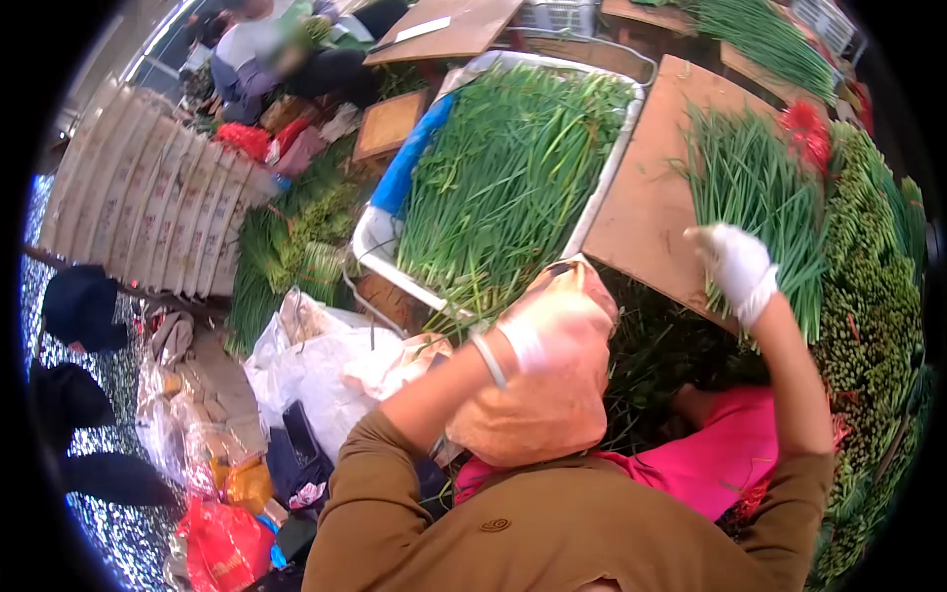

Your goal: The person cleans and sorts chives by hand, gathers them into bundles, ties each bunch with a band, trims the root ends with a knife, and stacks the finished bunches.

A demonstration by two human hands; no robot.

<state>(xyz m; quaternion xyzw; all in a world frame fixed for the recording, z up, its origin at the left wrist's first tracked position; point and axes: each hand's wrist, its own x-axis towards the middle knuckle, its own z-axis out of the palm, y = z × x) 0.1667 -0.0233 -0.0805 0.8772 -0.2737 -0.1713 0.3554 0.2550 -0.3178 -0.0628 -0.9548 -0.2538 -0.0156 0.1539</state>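
Note:
My left hand (pixel 564 328), in a white glove and smeared by motion, is over the peach-coloured cloth (pixel 538 419) on my lap. Its fingers cannot be made out. My right hand (pixel 738 268), also gloved in white, is at the left side of a pile of long green chives (pixel 755 187) on a brown board (pixel 641 202). Its fingers look curled together; whatever may be between them is hidden. In front of me, a white tub (pixel 377 237) holds many loose chives (pixel 508 183), with blue material along its left side.
Bundled stalks with buds (pixel 858 296) are stacked at the right. Red ties (pixel 806 136) lie by the chive pile. Left are a white sack (pixel 316 350), more green bundles (pixel 306 247) and stacked pale crates (pixel 148 192). Another person (pixel 252 59) sits at the back left.

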